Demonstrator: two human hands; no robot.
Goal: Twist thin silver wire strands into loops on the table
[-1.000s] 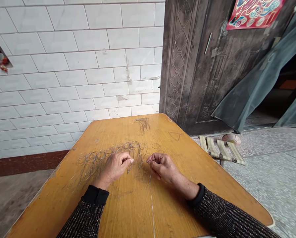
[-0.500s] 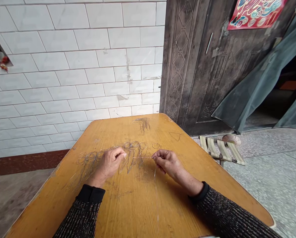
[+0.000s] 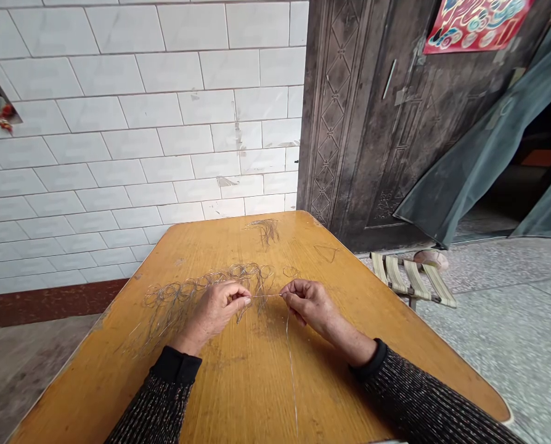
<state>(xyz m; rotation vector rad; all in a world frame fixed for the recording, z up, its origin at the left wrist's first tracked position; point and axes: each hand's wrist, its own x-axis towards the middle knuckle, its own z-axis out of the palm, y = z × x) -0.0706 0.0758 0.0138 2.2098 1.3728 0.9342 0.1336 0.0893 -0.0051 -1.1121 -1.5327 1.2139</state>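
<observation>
Between my two hands runs a thin, shiny wire (image 3: pixel 267 295), stretched nearly level above the table. My left hand (image 3: pixel 220 308) pinches one end between thumb and fingertips. My right hand (image 3: pixel 310 306) grips it a short way off, and a long tail of the wire hangs from that hand toward the table's near edge. Behind and left of my left hand lie several looped wires (image 3: pixel 176 291) in a row, their long ends trailing toward me. A small single loop of wire (image 3: pixel 291 272) lies just beyond my right hand.
The yellow wooden table (image 3: pixel 238 394) meets a white tiled wall (image 3: pixel 183 111). A bundle of dark wires (image 3: pixel 267 229) lies near its far edge, with a bent triangular wire (image 3: pixel 327 253) to the right. A folding stool (image 3: pixel 412 277) with striped straps stands beyond the right edge, by a dark door (image 3: pixel 349 123).
My left hand has moved right, toward my right hand, and now pinches the wire closer to it. My right hand has barely shifted; the hanging tail shows more clearly.
</observation>
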